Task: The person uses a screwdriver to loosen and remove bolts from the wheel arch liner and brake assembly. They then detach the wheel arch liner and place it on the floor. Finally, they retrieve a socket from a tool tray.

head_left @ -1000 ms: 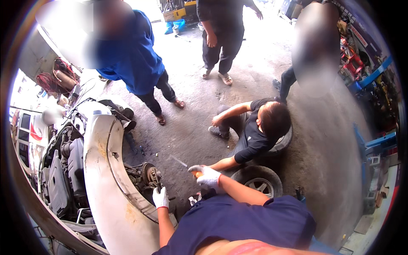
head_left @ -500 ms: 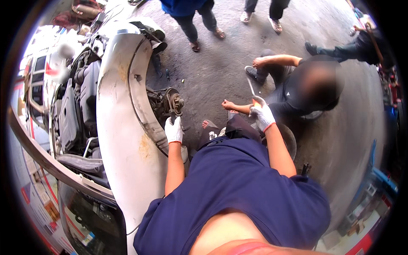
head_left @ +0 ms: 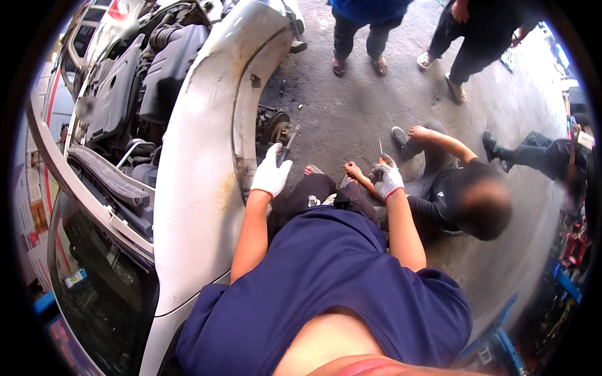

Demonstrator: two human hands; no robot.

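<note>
My left hand point(head_left: 271, 175), in a white knit glove, is beside the wheel arch of a white car. A short grey rod-like metal piece point(head_left: 290, 143) is between its thumb and fingers; its exact kind I cannot make out. Just beyond it sits a rusty, bare wheel hub point(head_left: 276, 128) in the arch. My right hand point(head_left: 387, 178), also gloved, with dark smudges on the glove, is closed around a screwdriver point(head_left: 380, 147) with an orange handle and a thin shaft pointing away from me.
The white fender point(head_left: 194, 131) and exposed engine bay point(head_left: 141, 81) fill the left. A person in black point(head_left: 451, 194) squats close by on my right, one hand near my right glove. Other people stand farther off. A blue metal frame point(head_left: 511, 351) is at the lower right.
My view has turned, so the car appears farther right. My left hand has come away from the hub with the grey metal piece showing. The right hand still holds the screwdriver.
</note>
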